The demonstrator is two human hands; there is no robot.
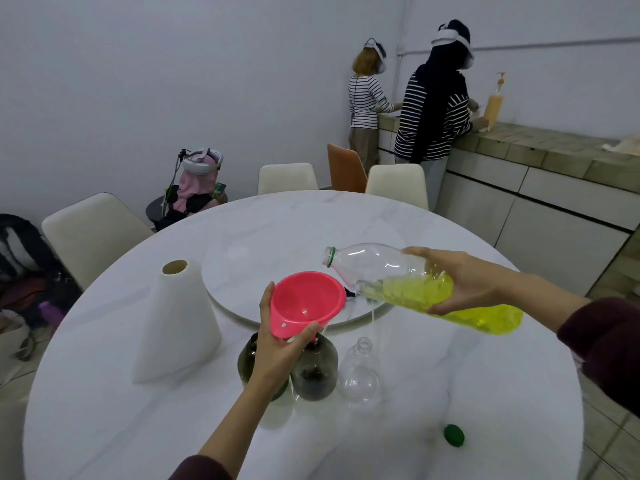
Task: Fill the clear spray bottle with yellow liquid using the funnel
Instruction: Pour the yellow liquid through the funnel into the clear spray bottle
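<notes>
Now | left hand (277, 344) grips pink funnel (306, 301) | right hand (464, 282) tilts yellow-liquid bottle (415, 282)

The pink funnel (306, 301) stood tilted with its spout in the neck of a dark bottle (313, 370), its wide mouth facing up. The clear spray bottle (360, 372) stood upright and empty just right of that dark bottle, uncapped. The large clear plastic bottle (408, 282) lay nearly horizontal in the air, uncapped neck pointing left above the funnel, with yellow liquid (450, 299) pooled in its lower half.
</notes>
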